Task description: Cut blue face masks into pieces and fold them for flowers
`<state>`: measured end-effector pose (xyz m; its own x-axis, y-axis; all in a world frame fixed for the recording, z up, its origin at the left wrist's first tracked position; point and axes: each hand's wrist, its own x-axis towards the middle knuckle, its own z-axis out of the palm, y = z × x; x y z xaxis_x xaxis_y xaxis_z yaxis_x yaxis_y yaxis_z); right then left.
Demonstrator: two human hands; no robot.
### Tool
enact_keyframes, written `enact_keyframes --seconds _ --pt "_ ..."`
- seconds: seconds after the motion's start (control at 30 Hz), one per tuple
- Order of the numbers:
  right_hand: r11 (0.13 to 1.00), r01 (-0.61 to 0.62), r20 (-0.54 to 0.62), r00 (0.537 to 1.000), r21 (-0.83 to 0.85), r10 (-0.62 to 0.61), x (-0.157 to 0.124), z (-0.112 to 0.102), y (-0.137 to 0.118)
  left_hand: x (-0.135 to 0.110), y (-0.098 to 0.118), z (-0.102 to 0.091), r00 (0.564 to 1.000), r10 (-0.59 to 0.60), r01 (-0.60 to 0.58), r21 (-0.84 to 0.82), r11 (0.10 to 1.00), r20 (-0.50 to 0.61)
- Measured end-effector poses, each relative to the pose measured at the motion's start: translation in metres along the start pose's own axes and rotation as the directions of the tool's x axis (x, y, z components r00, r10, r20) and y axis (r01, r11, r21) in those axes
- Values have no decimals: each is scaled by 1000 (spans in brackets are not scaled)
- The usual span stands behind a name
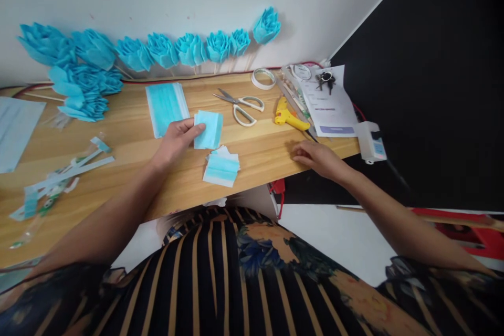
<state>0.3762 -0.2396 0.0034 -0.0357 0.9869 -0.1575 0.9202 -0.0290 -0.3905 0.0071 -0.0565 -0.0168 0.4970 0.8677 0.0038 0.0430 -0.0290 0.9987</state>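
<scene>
You can't read a single word, number or brand from here. At two o'clock in your view, the white sheet [317, 100] under the keys [326, 80] carries small lines of print, one heavier and reddish, plus a violet-blue band [337, 130] near its lower edge; all of it is too blurred. At three o'clock, by the edge of the bench [268, 142], a white box [365, 137] bears a pale blue label [379, 149], its marks too small.
</scene>
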Motion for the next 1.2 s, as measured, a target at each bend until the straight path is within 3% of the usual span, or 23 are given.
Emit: enact_keyframes --seconds 0.17,0.3,0.43,0.5,0.57,0.63,0.73,0.8,0.87,0.93,1.03,1.1,1.2 --pt "999 -43 -214 976 -1 41 -5 23 -11 0 -2 0 1000 -30 30 -28 999 7" --pt "994 -101 -266 960 -32 89 -6 30 -14 -1 4 2 999 -48 49 -14 999 8" --pt "996 -37 -136 990 83 48 -12 20 -14 -1 11 4 998 -51 50 15 999 41" --pt "959 -68 -67 994 274 90 -21 14 -16 -2 14 4 997 -53 52 14 999 57" --pt "846 -131 37 991 517 131 -34 11 -21 -1 14 4 996 -60 59 7 998 67" --pt "688 -160 163 985 708 62 -50 17 -27 -1 14 4 995 -68 68 -4 998 68" --pt "506 -290 371 926 813 -66 -72 47 -29 -2 13 4 995 -78 80 -25 996 68" --pt "438 -371 408 913 819 12 -84 82 -20 -2 13 4 994 -80 83 -29 996 76" --pt "392 -410 373 912 824 169 -92 122 -4 -2 14 4 993 -78 80 -25 996 84" --pt "436 -421 296 898 796 326 -97 161 14 -3 15 4 993 -80 83 -29 996 91" --pt "534 -448 276 886 717 372 -101 202 31 -3 15 4 991 -90 95 -48 994 95" --pt "565 -469 292 878 679 378 -102 215 33 -3 14 4 991 -98 104 -58 993 96" --pt "611 -479 292 875 631 385 -102 218 34 -3 13 3 990 -113 117 -51 992 86"
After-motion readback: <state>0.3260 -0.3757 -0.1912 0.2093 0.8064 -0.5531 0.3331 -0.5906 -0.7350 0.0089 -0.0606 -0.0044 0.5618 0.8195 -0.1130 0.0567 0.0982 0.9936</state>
